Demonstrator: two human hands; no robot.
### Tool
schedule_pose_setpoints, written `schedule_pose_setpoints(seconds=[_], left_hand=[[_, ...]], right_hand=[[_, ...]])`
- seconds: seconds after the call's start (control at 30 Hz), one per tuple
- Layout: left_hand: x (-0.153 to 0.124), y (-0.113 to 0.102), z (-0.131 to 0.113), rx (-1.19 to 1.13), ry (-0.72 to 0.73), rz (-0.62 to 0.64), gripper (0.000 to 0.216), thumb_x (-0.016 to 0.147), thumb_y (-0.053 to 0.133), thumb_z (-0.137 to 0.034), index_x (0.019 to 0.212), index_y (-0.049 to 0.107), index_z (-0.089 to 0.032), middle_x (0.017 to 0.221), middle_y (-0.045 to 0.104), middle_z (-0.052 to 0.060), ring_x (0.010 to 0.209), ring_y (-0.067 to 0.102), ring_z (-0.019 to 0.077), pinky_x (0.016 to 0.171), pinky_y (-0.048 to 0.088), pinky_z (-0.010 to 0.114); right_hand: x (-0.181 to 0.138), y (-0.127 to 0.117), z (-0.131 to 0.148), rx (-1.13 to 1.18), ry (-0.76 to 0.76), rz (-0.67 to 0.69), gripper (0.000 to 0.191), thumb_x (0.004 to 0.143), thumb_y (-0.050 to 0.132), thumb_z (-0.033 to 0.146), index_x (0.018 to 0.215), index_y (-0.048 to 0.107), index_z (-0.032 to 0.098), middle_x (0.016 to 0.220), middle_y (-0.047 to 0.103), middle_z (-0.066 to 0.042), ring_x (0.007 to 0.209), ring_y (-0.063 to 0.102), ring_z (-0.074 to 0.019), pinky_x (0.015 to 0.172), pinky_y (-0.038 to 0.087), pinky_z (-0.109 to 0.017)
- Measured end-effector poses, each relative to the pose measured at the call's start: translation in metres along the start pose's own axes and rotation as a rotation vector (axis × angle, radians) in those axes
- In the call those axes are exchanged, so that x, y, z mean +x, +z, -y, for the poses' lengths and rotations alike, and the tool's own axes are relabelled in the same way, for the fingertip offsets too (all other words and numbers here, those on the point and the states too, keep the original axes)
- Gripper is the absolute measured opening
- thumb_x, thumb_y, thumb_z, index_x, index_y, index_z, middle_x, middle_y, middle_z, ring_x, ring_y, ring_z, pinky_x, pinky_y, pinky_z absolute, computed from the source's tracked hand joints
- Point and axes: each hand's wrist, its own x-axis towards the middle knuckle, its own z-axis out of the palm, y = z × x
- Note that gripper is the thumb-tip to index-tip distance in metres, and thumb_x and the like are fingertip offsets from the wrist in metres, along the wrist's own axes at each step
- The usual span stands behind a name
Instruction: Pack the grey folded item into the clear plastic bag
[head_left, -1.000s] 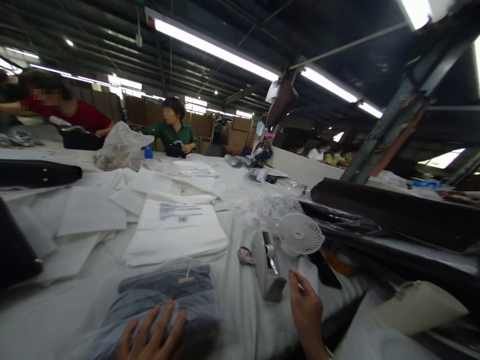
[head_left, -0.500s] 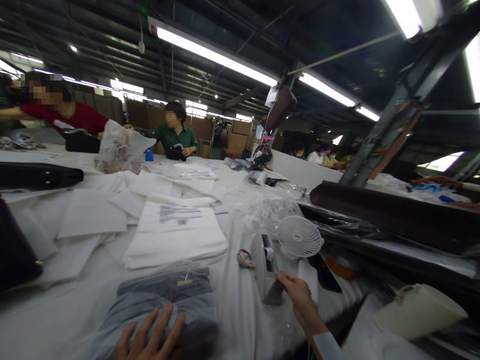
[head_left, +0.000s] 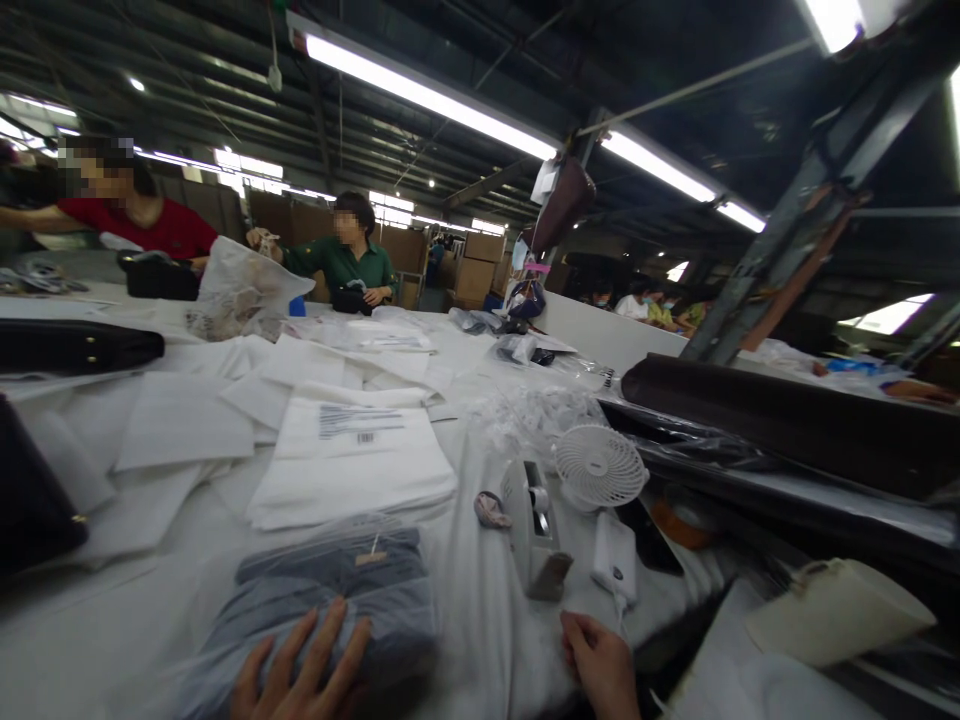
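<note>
On the desk (head_left: 480, 600), the bagged grey garment (head_left: 337, 590) lies at the near edge, already in plastic, seemingly unsealed. The left hand (head_left: 300, 675) presses it, fingers spread; the right hand (head_left: 600, 665) curls loosely, empty, beside the tape dispenser (head_left: 536, 530).

One head-worn camera looks forward and slightly down across the desk (head_left: 480, 600); both hands sit close at the bottom edge. The far workers stay small; no second view.

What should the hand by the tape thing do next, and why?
Probably the right hand should reach forward to the tape dispenser: it sits just short of it, holding nothing visible, while the left hand lies flat on the bagged grey garment.
</note>
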Motion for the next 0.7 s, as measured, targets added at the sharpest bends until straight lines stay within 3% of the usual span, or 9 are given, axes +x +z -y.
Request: schedule_pose_setpoints(seconds=[0.07, 0.13, 0.23, 0.33, 0.4, 0.53, 0.7], left_hand=[[0.0, -0.002, -0.001, -0.038, -0.037, 0.031, 0.037, 0.09, 0.051, -0.021, 0.123, 0.06, -0.036, 0.126, 0.066, 0.002, 0.111, 0.057, 0.0302, 0.094, 0.035, 0.056], [0.002, -0.005, -0.003, -0.12, -0.106, 0.077, 0.034, 0.092, 0.055, -0.031, 0.125, 0.058, -0.039, 0.13, 0.064, 0.0, 0.115, 0.055, 0.0295, 0.098, 0.031, 0.056], [0.005, -0.009, -0.006, -0.237, -0.2, 0.11, 0.045, 0.084, 0.068, -0.051, 0.126, 0.056, -0.042, 0.133, 0.062, -0.002, 0.117, 0.054, 0.0288, 0.104, 0.024, 0.053], [0.008, -0.012, -0.008, -0.262, -0.249, 0.117, 0.055, 0.076, 0.078, -0.048, 0.126, 0.056, -0.042, 0.134, 0.061, -0.001, 0.118, 0.053, 0.0285, 0.107, 0.02, 0.051], [0.008, -0.014, -0.01, -0.261, -0.271, 0.116, 0.056, 0.074, 0.081, -0.046, 0.125, 0.057, -0.041, 0.134, 0.061, -0.001, 0.119, 0.053, 0.0285, 0.109, 0.019, 0.051], [0.007, -0.013, -0.012, -0.259, -0.273, 0.078, 0.054, 0.074, 0.081, -0.045, 0.123, 0.058, -0.041, 0.133, 0.062, 0.0, 0.118, 0.053, 0.0287, 0.109, 0.019, 0.052], [0.004, -0.007, -0.011, -0.229, -0.224, 0.019, 0.046, 0.081, 0.072, -0.048, 0.124, 0.058, -0.039, 0.131, 0.063, 0.001, 0.116, 0.053, 0.029, 0.108, 0.019, 0.052]], right_hand=[[-0.007, -0.003, 0.015, -0.007, -0.042, 0.075, 0.058, 0.061, 0.056, 0.073, 0.071, 0.068, 0.017, 0.051, 0.059, -0.001, 0.047, 0.055, -0.0189, 0.046, 0.046, -0.033], [-0.017, -0.003, 0.047, -0.035, -0.172, 0.202, 0.048, 0.069, 0.059, 0.066, 0.078, 0.068, 0.02, 0.057, 0.061, 0.0, 0.054, 0.058, -0.0181, 0.055, 0.048, -0.031], [-0.032, 0.003, 0.116, -0.152, -0.618, 0.501, 0.031, 0.086, 0.055, 0.05, 0.081, 0.067, 0.022, 0.078, 0.07, -0.003, 0.076, 0.064, -0.0176, 0.074, 0.049, -0.029], [-0.043, 0.018, 0.189, -0.266, -0.988, 0.897, 0.025, 0.094, 0.049, 0.035, 0.083, 0.066, 0.022, 0.079, 0.069, -0.001, 0.076, 0.062, -0.0129, 0.072, 0.046, -0.024], [-0.045, 0.034, 0.226, -0.43, -1.202, 1.054, 0.022, 0.095, 0.049, 0.027, 0.083, 0.067, 0.022, 0.08, 0.07, 0.0, 0.078, 0.062, -0.0117, 0.073, 0.044, -0.024], [-0.04, 0.078, 0.26, -0.865, -1.501, 1.099, 0.015, 0.088, 0.056, 0.019, 0.082, 0.07, 0.024, 0.083, 0.074, 0.001, 0.082, 0.065, -0.0148, 0.075, 0.041, -0.029], [-0.037, 0.124, 0.253, -1.054, -1.524, 1.036, 0.008, 0.077, 0.064, 0.015, 0.073, 0.071, 0.018, 0.075, 0.075, -0.007, 0.073, 0.067, -0.0201, 0.064, 0.04, -0.031]])
